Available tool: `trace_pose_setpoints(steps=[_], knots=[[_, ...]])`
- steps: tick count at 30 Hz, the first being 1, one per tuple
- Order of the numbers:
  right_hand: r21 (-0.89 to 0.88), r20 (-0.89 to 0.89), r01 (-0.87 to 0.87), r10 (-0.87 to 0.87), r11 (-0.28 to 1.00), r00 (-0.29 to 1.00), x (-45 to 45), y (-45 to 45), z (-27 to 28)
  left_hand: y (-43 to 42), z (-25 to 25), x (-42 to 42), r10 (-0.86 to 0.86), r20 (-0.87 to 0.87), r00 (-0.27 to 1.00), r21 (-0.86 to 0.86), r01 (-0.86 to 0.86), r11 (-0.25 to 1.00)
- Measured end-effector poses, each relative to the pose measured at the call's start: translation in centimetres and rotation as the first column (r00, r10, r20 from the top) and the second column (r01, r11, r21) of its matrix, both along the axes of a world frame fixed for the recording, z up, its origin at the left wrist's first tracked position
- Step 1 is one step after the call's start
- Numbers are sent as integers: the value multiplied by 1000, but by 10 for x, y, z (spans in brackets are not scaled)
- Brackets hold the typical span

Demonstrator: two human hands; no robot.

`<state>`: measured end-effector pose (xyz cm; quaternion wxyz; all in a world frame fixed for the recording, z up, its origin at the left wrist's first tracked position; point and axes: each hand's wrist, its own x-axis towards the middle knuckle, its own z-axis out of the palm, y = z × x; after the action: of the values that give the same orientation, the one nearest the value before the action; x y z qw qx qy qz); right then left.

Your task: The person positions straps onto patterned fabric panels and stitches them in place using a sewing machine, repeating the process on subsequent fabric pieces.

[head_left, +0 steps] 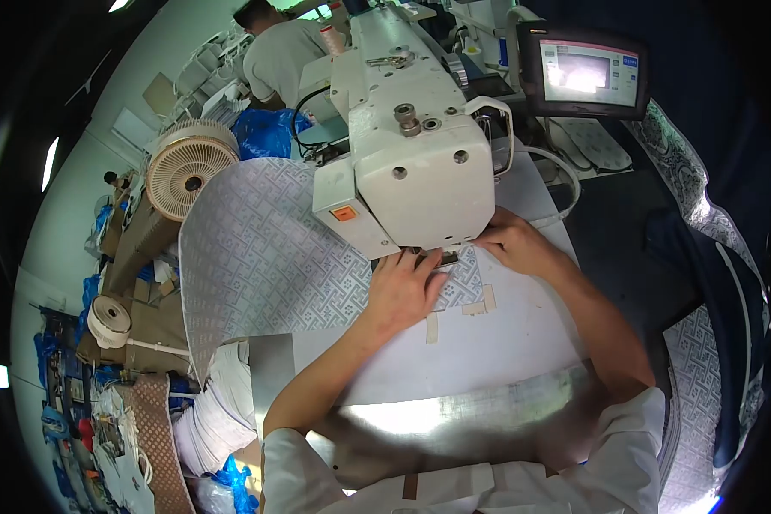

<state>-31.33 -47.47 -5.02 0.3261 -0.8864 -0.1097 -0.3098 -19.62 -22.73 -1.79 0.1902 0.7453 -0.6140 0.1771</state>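
A grey-white patterned fabric [265, 257] spreads over the sewing table, its right part running beneath the head of a white sewing machine [424, 188]. My left hand [403, 291] lies on this fabric just in front of the needle area, fingers spread and pressing down. At the fabric's right edge, my right hand [518, 244] has its fingers drawn together on the cloth, close under the machine head. The machine head partly covers those fingertips. The needle itself is hidden.
Strips of tape [480, 304] mark the white tabletop [540, 334]. A lit screen [587, 77] stands at back right. More patterned fabric [698, 368] hangs on the right. A fan [193, 176] stands at left, and another person [283, 60] is behind the machine.
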Motion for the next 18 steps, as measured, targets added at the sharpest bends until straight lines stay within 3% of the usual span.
trace_pose_setpoints(steps=[4,8,18], knots=[[-55,40,7,-5,998,999,2,-5,-8,12,-12,12,27,-96,995,-94,-36,995],[-10,6,-12,12,1000,1000,-1,-3,-3,16,-10,17,-66,-97,993,-137,53,989],[11,-39,11,-10,1000,999,-3,-5,-1,10,-5,18,-10,-132,991,-63,2,998]])
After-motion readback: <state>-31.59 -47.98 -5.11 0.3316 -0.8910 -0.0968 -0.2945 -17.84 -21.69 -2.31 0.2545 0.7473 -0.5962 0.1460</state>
